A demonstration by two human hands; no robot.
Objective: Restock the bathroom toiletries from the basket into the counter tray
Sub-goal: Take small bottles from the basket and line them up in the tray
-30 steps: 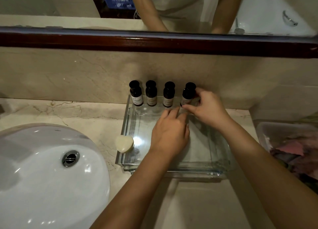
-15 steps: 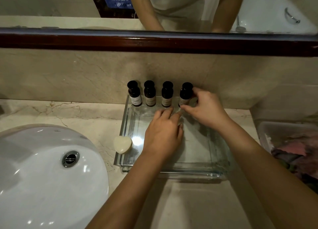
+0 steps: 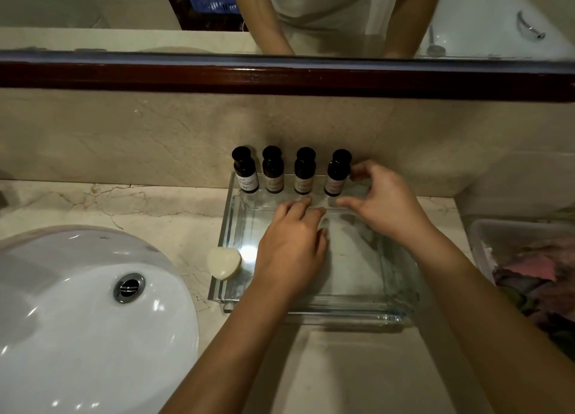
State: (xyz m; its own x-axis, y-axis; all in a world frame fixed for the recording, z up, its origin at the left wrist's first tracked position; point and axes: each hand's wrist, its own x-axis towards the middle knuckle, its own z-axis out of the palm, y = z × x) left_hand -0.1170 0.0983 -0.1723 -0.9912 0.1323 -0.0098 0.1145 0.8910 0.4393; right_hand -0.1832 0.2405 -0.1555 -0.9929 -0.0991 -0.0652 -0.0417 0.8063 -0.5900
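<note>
Across the lower frame runs the pale marble worktop (image 3: 93, 202), with the white sink (image 3: 62, 320) filling the lower left. Centre frame, the clear glass tray (image 3: 342, 316) sits against the back wall, and a translucent bin (image 3: 477, 245) pokes in at the right edge. Left hand (image 3: 292, 248) is down inside the tray, palm down, fingers straight and pointing at the back rim, grip apart, holding nothing. Right hand (image 3: 382, 205) is up at the tray's back right, grip half open in a loose C: forefinger at the right side of the rightmost bottle (image 3: 337, 177), thumb out in front of its base. Clamped or just grazing it, cannot tell. That bottle closes a row of four dark bottles (image 3: 304, 177) along the tray's back rim, all upright, long axis vertical, caps up, labels facing the camera. Smallest of all, a pale heart-shaped soap (image 3: 224, 262) lies on the tray's left edge, near the sink.
</note>
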